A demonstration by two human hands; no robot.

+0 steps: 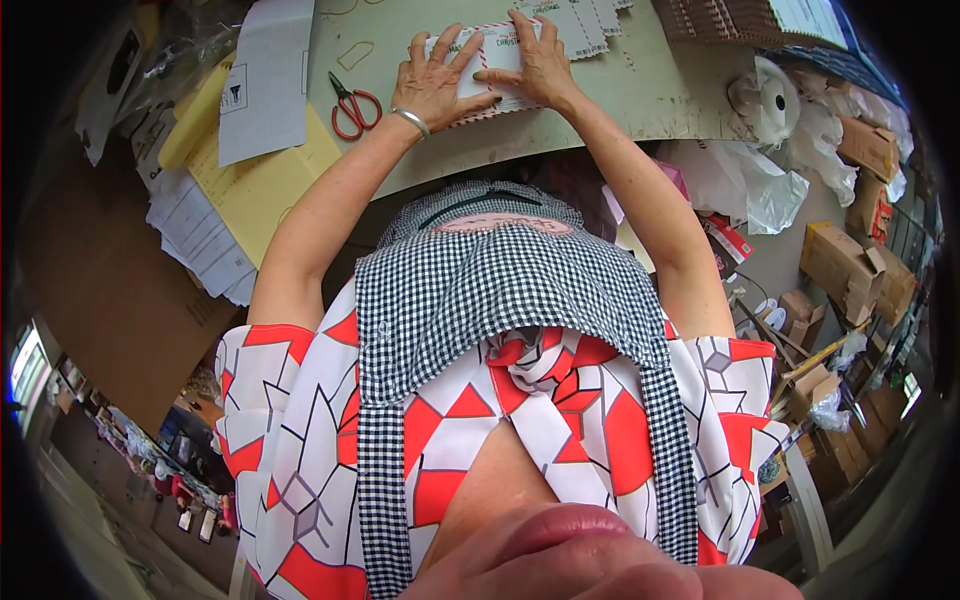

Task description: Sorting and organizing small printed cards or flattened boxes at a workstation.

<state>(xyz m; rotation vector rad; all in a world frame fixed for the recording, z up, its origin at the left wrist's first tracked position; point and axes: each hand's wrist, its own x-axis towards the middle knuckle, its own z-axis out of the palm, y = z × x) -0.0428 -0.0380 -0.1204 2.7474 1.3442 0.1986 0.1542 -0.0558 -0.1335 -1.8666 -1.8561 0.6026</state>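
My left hand [432, 92] lies flat with fingers spread on the left part of some white printed cards [497, 56] with red-and-white striped edges. My right hand [540, 72] rests on their right side, fingers stretched out and thumb pointing toward the left hand. Both palms hide much of the cards, and I cannot tell how many lie there. Left of my left wrist, which wears a silver bangle [411, 122], are red-handled scissors [346, 93]. More matching cards [590, 25] are fanned out just beyond my right hand.
A rubber band [355, 54] lies on the pale green table [640, 110]. White paper [268, 85] and a yellow sheet [250, 200] hang over its left side. Stacked cards [725, 20] stand far right, near a white roll [776, 102]. Cardboard boxes [842, 268] and plastic bags [760, 190] crowd the right.
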